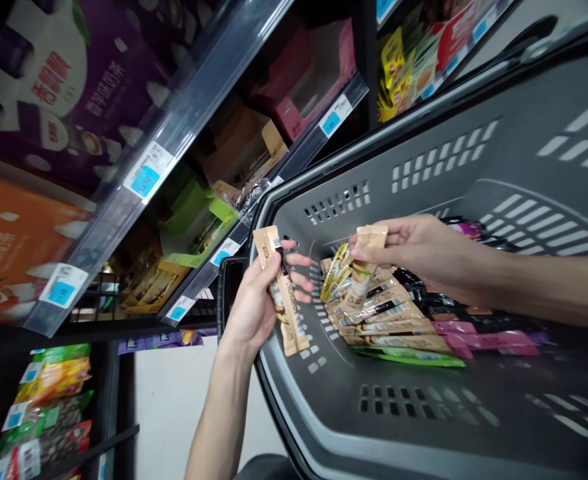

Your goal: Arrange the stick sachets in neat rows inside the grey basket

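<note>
A tan stick sachet point(287, 303) lies across the palm of my left hand point(259, 300), held under the thumb with the other fingers spread beyond it. That hand is over the near rim of the grey shopping basket point(414, 413). Inside the basket, my right hand point(404, 243) pinches the top end of another tan sachet point(364, 273) between thumb and fingers. Below it, a fanned row of similar tan sachets point(389, 313) covers the basket floor, beside a yellow sachet point(337, 273), a green one point(409, 357), pink ones point(489, 340) and black ones.
Store shelves stand to the left, with an open green box point(199, 230), a brown box point(254, 153) and a pink box point(314, 87). Large purple point(89, 87) and orange cartons point(19, 247) sit higher up. Bagged snacks point(49, 407) hang at lower left, beside pale floor point(184, 413).
</note>
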Tool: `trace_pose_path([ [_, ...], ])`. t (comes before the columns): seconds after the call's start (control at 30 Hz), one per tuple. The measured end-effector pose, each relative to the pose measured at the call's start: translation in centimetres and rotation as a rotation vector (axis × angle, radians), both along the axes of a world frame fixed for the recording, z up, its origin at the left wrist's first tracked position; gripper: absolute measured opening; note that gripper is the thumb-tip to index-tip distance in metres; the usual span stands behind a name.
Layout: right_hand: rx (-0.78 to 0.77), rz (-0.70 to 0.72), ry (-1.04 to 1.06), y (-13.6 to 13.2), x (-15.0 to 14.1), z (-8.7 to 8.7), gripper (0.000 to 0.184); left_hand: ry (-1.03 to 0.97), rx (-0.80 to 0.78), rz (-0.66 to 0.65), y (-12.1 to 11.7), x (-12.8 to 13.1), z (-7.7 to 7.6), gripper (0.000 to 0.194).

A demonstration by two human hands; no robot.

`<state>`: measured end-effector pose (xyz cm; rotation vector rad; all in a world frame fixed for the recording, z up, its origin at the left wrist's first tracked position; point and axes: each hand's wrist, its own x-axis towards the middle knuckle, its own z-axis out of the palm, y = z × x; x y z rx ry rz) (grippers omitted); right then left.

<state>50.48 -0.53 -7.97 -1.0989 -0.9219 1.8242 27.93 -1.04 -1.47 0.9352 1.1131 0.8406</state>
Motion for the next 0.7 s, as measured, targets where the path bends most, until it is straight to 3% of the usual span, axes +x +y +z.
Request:
trace_pose_path([
  [0.2,0.036,-0.010,0.130,-0.1,-0.2,1.5,0.026,0.216,0.055,-0.090,-0.6,0.4,0.0,0.024],
  [0.4,0.085,-0.138,0.223,-0.1,-0.3,2.7,0.022,0.372,-0.086,-0.300,-1.0,0.8,0.5,0.059],
  [0.5,0.105,-0.190,0.231,0.1,-0.3,2.5,0.019,0.411,-0.104,-0.333,-1.0,1.0,0.6,0.062],
  [0.7,0.122,0.036,0.106,-0.3,-0.4,2.6,0.021,0.421,-0.065,-0.330,-1.2,0.9,0.7,0.057],
])
